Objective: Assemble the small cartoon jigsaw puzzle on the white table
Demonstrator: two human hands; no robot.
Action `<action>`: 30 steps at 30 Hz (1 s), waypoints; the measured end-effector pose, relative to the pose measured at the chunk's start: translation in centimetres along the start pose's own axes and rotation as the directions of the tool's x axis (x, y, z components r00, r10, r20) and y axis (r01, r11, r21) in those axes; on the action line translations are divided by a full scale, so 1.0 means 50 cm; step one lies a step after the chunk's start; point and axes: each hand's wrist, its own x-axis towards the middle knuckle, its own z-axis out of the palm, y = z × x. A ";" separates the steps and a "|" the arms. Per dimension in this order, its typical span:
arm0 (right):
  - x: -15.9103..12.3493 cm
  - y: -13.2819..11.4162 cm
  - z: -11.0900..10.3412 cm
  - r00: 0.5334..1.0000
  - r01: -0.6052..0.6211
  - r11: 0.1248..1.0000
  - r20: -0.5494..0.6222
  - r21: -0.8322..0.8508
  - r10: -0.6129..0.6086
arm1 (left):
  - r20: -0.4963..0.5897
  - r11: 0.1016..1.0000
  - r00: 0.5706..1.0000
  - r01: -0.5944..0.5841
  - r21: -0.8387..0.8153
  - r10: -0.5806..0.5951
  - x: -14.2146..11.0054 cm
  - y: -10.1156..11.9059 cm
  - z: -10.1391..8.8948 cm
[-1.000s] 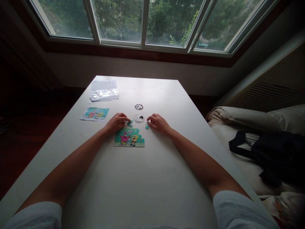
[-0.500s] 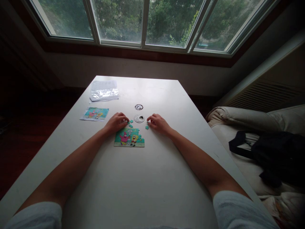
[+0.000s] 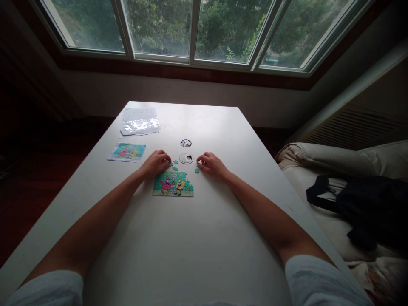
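Note:
A jigsaw puzzle (image 3: 172, 184) with cartoon figures on a teal background lies on the white table, its upper right corner stepped and unfilled. Just above its left part rests my left hand (image 3: 157, 163), fingers curled, the tips closed at a small teal piece (image 3: 171, 164). Two loose teal pieces (image 3: 175, 165) lie beside those fingertips. To the puzzle's upper right, my right hand (image 3: 211, 164) has thumb and fingers drawn together at a teal piece (image 3: 198, 163), mostly covered by them. Another loose piece (image 3: 196, 170) lies just below that hand.
A picture sheet (image 3: 127, 152) with the same cartoon scene lies left of my left hand. Behind it are papers in a clear plastic sleeve (image 3: 140, 121). Two round table fittings (image 3: 186, 158) sit between and beyond my hands. A pale sofa (image 3: 306, 163) with a dark bag stands right.
My left fingertips have shifted very slightly left, away from the loose pieces. My right hand and the puzzle stay practically where they were.

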 end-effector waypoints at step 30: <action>-0.009 -0.102 -0.001 0.984 0.167 0.935 -0.108 0.312 -0.140 | -0.095 0.881 0.995 -0.036 -0.472 -0.010 -0.019 0.158 0.045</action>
